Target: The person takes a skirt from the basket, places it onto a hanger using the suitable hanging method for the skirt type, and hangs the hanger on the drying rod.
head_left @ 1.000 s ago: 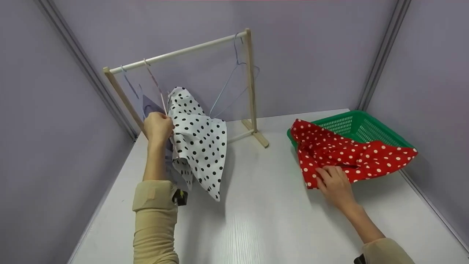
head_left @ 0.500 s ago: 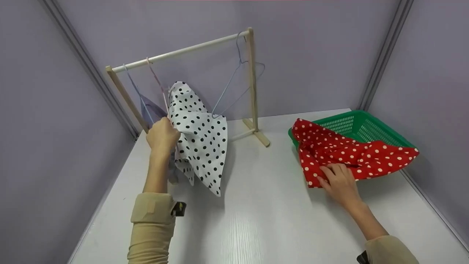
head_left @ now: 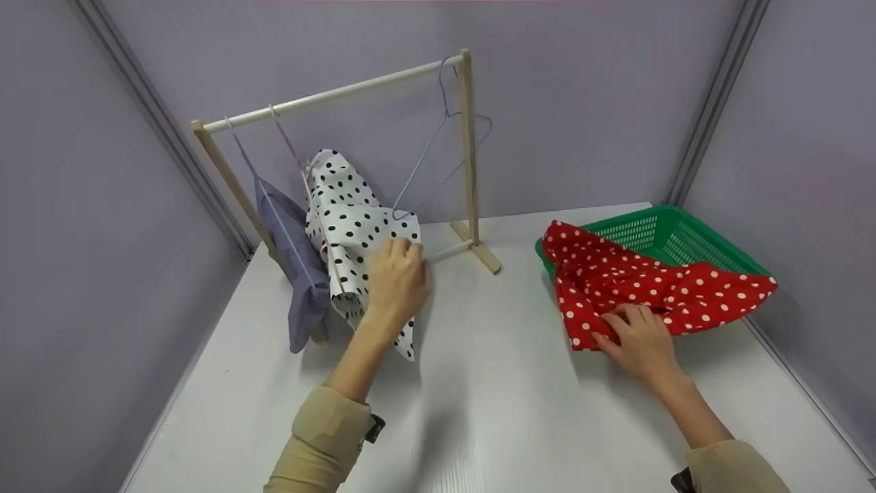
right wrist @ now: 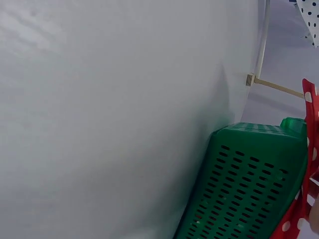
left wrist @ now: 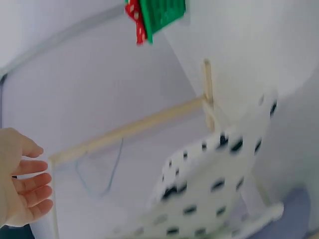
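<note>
My left hand (head_left: 398, 284) is in front of a white cloth with black dots (head_left: 340, 185). In the left wrist view its fingers (left wrist: 36, 180) are loosely bent with nothing between them. The dotted cloth hangs on a pink hanger (head_left: 287, 142). Left of it, a purple cloth (head_left: 301, 308) hangs on a light blue hanger (head_left: 241, 146). My right hand (head_left: 641, 342) grips the front edge of a red cloth with white dots (head_left: 705, 291), which drapes over a green basket (head_left: 725, 243). Only a sliver of that hand shows in the right wrist view.
A wooden rack (head_left: 468, 137) with a white rail (head_left: 363, 87) stands at the back left of the white table (head_left: 520, 411). A bare blue hanger (head_left: 419, 164) hangs at the rail's right end. Grey partition walls enclose the table at the back and sides.
My left hand has left the hangers at the rack's left, moving right in front of the white dotted cloth. The purple cloth now hangs in plain view. My right hand has hardly moved.
</note>
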### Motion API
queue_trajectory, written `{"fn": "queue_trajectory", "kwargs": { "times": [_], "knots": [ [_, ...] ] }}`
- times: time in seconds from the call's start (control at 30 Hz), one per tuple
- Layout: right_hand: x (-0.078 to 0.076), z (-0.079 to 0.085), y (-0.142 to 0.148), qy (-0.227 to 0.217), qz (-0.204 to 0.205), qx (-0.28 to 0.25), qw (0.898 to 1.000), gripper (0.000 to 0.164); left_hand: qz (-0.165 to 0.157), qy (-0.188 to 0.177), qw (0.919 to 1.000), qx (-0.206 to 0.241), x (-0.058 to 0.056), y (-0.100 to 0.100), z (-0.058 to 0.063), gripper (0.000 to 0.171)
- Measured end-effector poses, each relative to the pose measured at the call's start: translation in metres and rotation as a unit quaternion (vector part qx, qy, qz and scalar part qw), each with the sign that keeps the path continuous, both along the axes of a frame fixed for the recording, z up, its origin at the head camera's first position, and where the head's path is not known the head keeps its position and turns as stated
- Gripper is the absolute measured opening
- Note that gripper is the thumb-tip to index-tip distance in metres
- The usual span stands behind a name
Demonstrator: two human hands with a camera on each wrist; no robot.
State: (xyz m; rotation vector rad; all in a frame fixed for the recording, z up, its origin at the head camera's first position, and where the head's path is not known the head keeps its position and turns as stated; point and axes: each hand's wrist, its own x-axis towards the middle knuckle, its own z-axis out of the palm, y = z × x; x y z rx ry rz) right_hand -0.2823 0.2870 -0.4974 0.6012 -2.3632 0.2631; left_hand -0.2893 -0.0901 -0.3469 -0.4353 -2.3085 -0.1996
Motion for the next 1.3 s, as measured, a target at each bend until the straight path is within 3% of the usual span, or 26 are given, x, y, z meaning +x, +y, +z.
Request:
{"fn": "queue_trajectory", "kwargs": {
  "times": [0.1,0.23,0.4,0.5,0.6,0.77,0.97,1.17,1.3],
  "knots": [
    [0.005,0.019,0.002,-0.102,-0.001,0.005,0.995,0.041,-0.054,-0.038,0.9975,-0.026,0.004,0.029,-0.012,0.014],
    [0.007,0.047,0.009,-0.232,-0.012,0.012,0.973,0.042,-0.122,-0.089,0.9864,-0.065,0.007,0.069,-0.033,0.014],
    [0.003,0.062,0.022,-0.307,-0.011,0.0,0.952,0.038,-0.149,-0.15,0.9667,-0.145,0.009,0.123,-0.065,0.019],
    [0.001,0.06,0.029,-0.323,0.0,-0.007,0.946,0.036,-0.154,-0.16,0.9538,-0.202,0.008,0.157,-0.086,0.026],
    [0.0,0.056,0.033,-0.324,0.012,-0.007,0.946,0.035,-0.15,-0.141,0.9455,-0.252,0.005,0.185,-0.103,0.034],
    [0.0,0.05,0.037,-0.304,0.028,-0.005,0.952,0.034,-0.114,-0.122,0.9347,-0.314,-0.001,0.216,-0.119,0.048],
    [-0.001,0.045,0.045,-0.278,0.033,-0.017,0.96,0.031,-0.084,-0.131,0.9306,-0.331,-0.005,0.234,-0.119,0.04],
    [-0.003,0.048,0.055,-0.289,0.016,-0.019,0.957,0.039,-0.088,-0.15,0.9148,-0.364,-0.01,0.238,-0.11,0.044],
    [-0.003,0.05,0.065,-0.291,0.006,-0.012,0.957,0.043,-0.104,-0.139,0.92,-0.351,-0.016,0.235,-0.105,0.041]
  ]
}}
